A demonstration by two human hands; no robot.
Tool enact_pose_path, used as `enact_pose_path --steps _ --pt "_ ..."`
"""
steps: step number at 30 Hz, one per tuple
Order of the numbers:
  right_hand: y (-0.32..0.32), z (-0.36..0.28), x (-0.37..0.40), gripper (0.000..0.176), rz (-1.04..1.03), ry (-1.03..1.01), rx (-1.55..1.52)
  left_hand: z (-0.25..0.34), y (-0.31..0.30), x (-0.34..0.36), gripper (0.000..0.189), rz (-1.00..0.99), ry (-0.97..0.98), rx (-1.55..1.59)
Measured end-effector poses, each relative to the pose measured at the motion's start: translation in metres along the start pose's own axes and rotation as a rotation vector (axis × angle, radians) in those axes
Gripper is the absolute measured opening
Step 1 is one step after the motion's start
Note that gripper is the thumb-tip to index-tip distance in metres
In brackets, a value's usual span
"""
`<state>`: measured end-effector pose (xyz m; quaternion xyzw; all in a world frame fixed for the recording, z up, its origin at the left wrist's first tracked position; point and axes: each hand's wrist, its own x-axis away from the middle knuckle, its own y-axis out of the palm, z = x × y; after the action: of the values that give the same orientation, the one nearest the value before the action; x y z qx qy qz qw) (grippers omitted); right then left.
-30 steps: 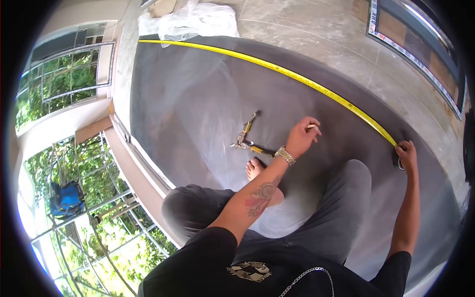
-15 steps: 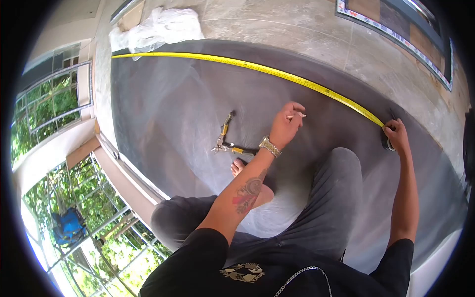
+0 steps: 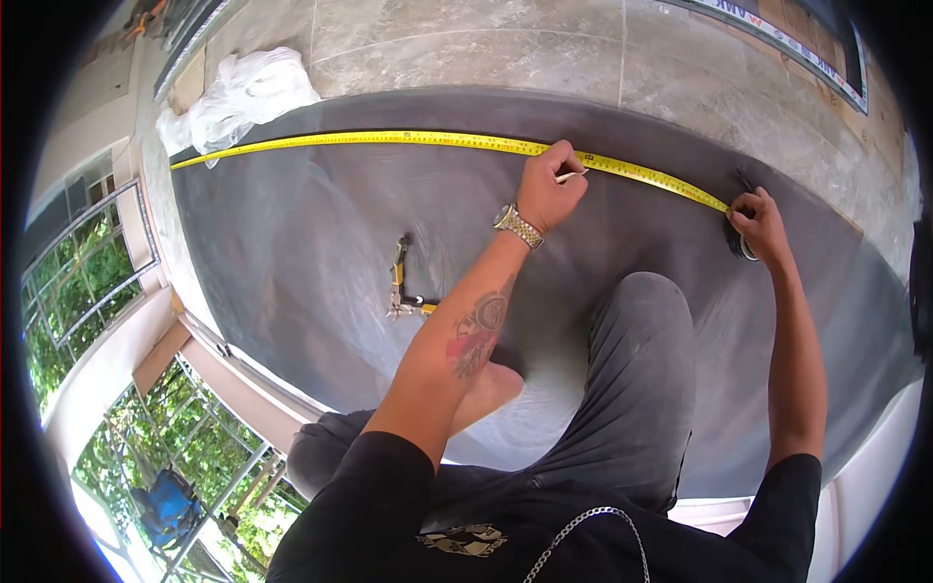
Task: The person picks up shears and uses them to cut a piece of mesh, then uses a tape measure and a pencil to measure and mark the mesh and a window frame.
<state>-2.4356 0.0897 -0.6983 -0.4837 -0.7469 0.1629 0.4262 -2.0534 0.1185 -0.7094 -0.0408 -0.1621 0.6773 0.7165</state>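
Note:
A yellow measuring tape (image 3: 437, 140) is stretched across a dark grey sheet (image 3: 292, 233). At its right end my right hand (image 3: 763, 228) pinches the blade, with the dark round case partly hidden below the fingers. My left hand (image 3: 549, 191), a metal watch on its wrist, is closed around a thin pale pencil-like stick (image 3: 571, 176). The fingertips of this hand are right at the tape's lower edge, past the middle of its length. Left of my forearm, a hand tool with yellow-and-black handles (image 3: 398, 272) lies on the sheet, partly covered by the arm.
White crumpled plastic (image 3: 248, 97) lies at the sheet's upper left, beside the tape's far end. Grey floor tiles (image 3: 466, 53) border the sheet. A small dark object (image 3: 744, 179) lies above my right hand. A taped frame (image 3: 777, 39) stands at top right, window bars at left.
My left hand has moved up to the tape with the pale stick still in it. My right hand keeps hold of the tape. The camera view has shifted.

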Motion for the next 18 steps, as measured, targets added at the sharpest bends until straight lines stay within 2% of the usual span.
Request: enact_pose_path --steps 10,18 --pt "0.002 0.004 -0.002 0.016 -0.025 0.009 -0.031 -0.012 0.003 -0.001 0.01 -0.016 0.088 -0.135" --pt "0.002 0.001 -0.001 0.016 -0.017 0.029 -0.056 -0.013 0.005 0.0 0.006 -0.015 0.174 -0.257"
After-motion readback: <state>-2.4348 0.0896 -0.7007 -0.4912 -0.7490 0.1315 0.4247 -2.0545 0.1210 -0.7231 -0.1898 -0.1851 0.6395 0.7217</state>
